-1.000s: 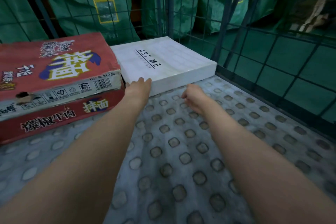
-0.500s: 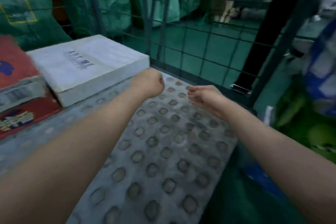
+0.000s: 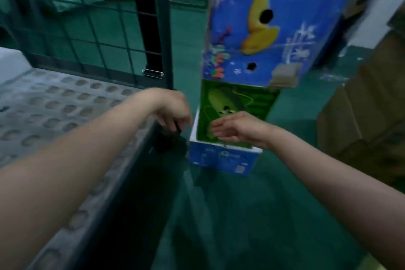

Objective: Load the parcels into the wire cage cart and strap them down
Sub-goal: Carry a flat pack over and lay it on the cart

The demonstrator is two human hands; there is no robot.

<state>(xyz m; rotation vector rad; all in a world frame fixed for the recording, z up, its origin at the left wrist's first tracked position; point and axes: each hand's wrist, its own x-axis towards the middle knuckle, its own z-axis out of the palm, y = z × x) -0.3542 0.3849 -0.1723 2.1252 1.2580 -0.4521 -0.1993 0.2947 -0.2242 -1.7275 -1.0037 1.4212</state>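
"Two bright parcels? Where are they?"

"Yes, two. The blue parcel sits on top of the green parcel. Both stand on the green floor, just right of the cart, not in it. One white parcel peeks in at the far left, on the cart's bumpy floor."

"And the hands?"

"Two. The left hand hangs over the cart's right edge, fingers loosely curled, with nothing in them. A dark thing sits under them; I cannot tell if they touch it. The right hand is in front of the green parcel, fingers nearly straight, holding nothing. It is too blurry to see if they touch it."

"Is there room?"

"Lots. The bumpy grey floor shows all the way from the white parcel to the edge. One black strap hangs by the wire wall on the far side."
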